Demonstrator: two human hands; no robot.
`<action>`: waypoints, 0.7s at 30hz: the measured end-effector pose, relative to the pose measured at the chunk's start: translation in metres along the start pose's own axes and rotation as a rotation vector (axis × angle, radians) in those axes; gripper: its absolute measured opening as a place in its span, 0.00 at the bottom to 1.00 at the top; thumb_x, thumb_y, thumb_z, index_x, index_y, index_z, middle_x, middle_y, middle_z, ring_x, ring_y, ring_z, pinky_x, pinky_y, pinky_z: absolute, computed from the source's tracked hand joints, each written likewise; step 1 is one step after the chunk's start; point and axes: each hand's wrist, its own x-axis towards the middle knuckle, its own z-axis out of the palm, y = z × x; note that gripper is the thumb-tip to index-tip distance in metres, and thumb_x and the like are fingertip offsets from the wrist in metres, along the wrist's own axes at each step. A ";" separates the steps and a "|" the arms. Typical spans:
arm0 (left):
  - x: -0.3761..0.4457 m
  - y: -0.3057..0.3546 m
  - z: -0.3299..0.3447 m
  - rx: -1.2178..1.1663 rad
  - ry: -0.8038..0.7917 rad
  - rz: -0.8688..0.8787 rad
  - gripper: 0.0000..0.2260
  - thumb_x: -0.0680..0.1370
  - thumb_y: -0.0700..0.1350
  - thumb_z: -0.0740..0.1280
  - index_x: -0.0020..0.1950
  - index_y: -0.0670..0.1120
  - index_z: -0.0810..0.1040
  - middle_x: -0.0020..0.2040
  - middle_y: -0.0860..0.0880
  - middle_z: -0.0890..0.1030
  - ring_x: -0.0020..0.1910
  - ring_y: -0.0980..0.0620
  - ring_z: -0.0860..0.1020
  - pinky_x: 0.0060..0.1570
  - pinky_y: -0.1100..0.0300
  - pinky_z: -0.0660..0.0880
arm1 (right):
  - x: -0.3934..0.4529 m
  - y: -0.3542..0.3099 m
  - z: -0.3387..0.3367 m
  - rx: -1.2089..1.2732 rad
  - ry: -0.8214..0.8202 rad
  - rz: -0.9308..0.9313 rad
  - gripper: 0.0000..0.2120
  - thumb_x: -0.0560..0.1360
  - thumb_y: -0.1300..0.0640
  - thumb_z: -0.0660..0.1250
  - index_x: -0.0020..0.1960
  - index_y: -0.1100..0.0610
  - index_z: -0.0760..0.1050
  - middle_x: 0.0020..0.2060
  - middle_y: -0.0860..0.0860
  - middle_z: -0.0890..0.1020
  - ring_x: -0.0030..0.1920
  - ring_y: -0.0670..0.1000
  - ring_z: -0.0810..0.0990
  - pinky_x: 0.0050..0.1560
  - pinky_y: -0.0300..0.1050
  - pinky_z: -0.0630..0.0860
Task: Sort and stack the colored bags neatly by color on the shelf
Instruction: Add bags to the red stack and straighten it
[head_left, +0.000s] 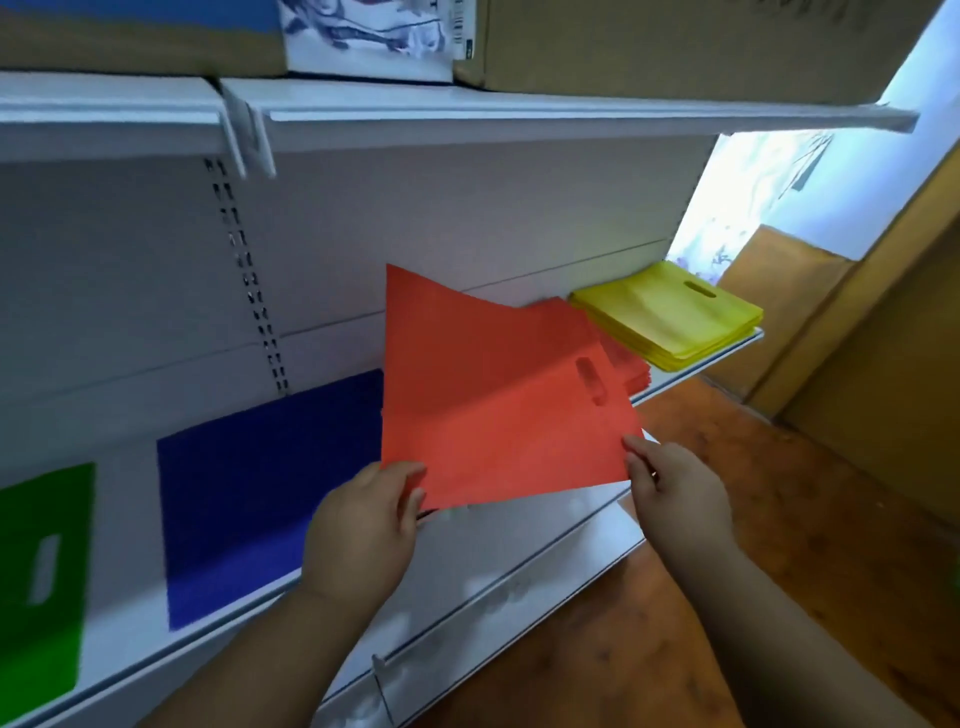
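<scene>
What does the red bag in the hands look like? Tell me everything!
The red bag is a flat, thin sheet that looks like soft non-woven fabric, with an oval handle hole near its right edge. It is held tilted above the shelf, its far corner pointing up. The left hand pinches its near left corner and the right hand pinches its near right corner. It hides part of the red stack behind.

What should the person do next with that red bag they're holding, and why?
Probably lower the red bag onto the red stack behind it. Both the left hand and right hand pinch its near edge, lifted above the shelf, and that pile beside the yellow stack matches its color.
</scene>
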 end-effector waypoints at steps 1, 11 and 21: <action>0.015 0.003 0.005 0.007 -0.014 -0.005 0.10 0.75 0.43 0.71 0.55 0.51 0.82 0.45 0.49 0.82 0.39 0.45 0.81 0.36 0.54 0.77 | 0.015 0.002 0.002 -0.002 -0.002 -0.001 0.14 0.80 0.56 0.63 0.63 0.51 0.79 0.47 0.52 0.82 0.46 0.54 0.79 0.42 0.43 0.72; 0.107 0.049 0.077 0.201 0.118 -0.112 0.08 0.72 0.46 0.70 0.50 0.48 0.83 0.44 0.45 0.83 0.36 0.40 0.80 0.40 0.48 0.79 | 0.165 0.058 0.023 -0.031 -0.121 -0.068 0.14 0.78 0.51 0.65 0.62 0.51 0.80 0.55 0.55 0.83 0.56 0.58 0.79 0.52 0.49 0.75; 0.140 0.102 0.150 0.483 -0.031 -0.277 0.09 0.63 0.43 0.80 0.34 0.49 0.81 0.31 0.49 0.77 0.24 0.46 0.75 0.25 0.60 0.70 | 0.270 0.118 0.059 -0.170 -0.437 -0.332 0.11 0.79 0.50 0.63 0.55 0.52 0.81 0.51 0.53 0.83 0.52 0.58 0.80 0.48 0.48 0.76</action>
